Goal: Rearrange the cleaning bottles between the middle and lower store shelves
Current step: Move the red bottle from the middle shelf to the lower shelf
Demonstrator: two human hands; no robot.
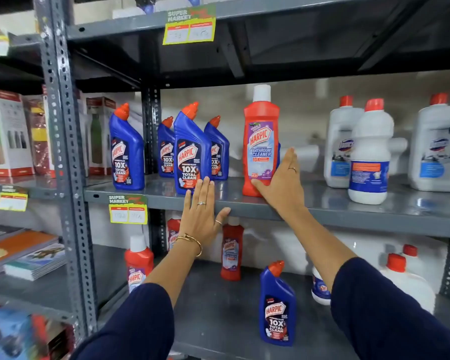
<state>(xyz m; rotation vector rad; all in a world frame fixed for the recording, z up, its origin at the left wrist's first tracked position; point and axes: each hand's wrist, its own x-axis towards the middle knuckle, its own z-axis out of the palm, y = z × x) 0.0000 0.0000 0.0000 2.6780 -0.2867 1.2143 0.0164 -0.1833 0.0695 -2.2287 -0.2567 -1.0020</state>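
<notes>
A red Harpic bathroom cleaner bottle with a white cap stands upright on the middle shelf. My right hand grips its lower right side, thumb across the front of the base. My left hand is flat and open, its fingertips touching the base of the front blue Harpic bottle. Three more blue bottles stand around that one. On the lower shelf are one blue Harpic bottle and red cleaner bottles.
White bleach bottles with red caps fill the right of the middle shelf, and more white jugs stand at the lower right. A perforated grey upright separates a left bay holding boxed flasks and notebooks. Yellow price tags hang on the shelf edges.
</notes>
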